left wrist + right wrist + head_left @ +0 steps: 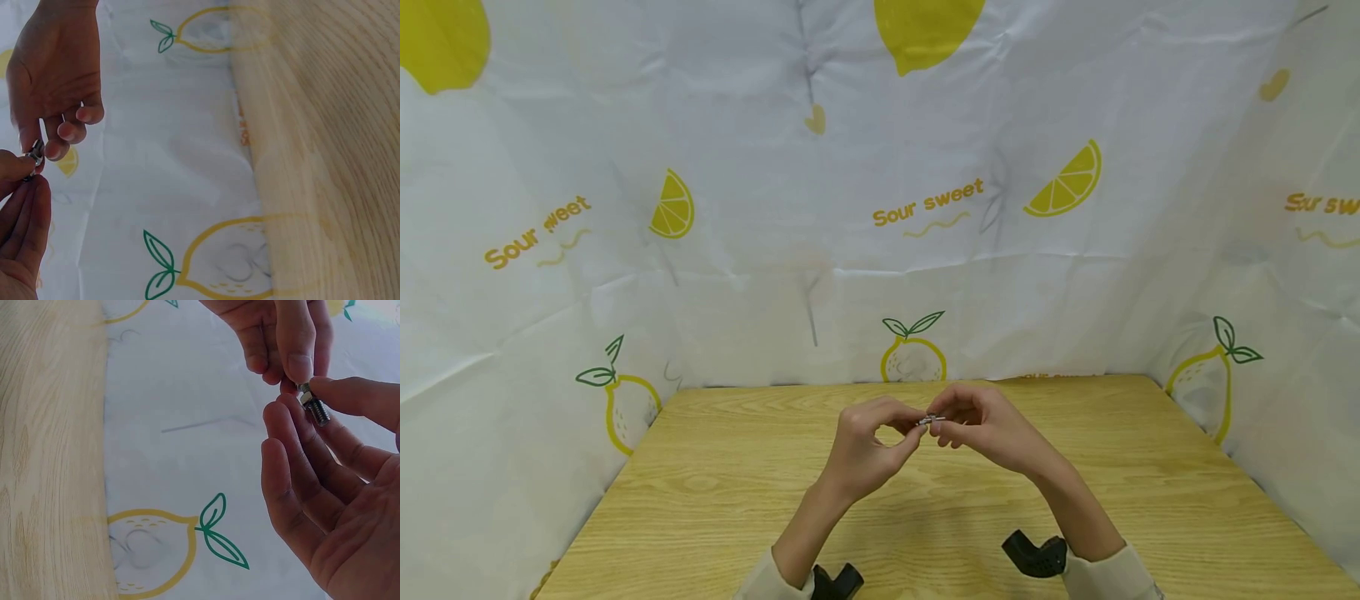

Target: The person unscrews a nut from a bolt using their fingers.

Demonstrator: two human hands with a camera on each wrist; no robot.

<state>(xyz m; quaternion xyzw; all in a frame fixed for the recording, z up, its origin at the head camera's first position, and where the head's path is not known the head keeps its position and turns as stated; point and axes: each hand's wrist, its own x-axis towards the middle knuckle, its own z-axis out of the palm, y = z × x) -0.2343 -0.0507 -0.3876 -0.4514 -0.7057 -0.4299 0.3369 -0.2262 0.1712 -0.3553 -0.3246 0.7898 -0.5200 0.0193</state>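
A small metal bolt (320, 415) is held between both hands above the table, its threaded end pointing toward the right palm. A hexagonal nut (306, 398) sits around its shaft, near the left fingertips. My left hand (867, 442) pinches the bolt's other end between thumb and fingers, which cover most of that end. The thumb and index finger of my right hand (988, 425) pinch at the nut, while its other fingers are loosely bent below. In the left wrist view the metal (35, 152) shows as a small shiny piece between the two sets of fingertips.
A wood-grain table (737, 517) lies beneath the hands. White cloth with lemon prints (737, 208) stands behind it and along both sides. Black wrist-worn devices (1036, 556) sit by both light sleeves (1108, 575).
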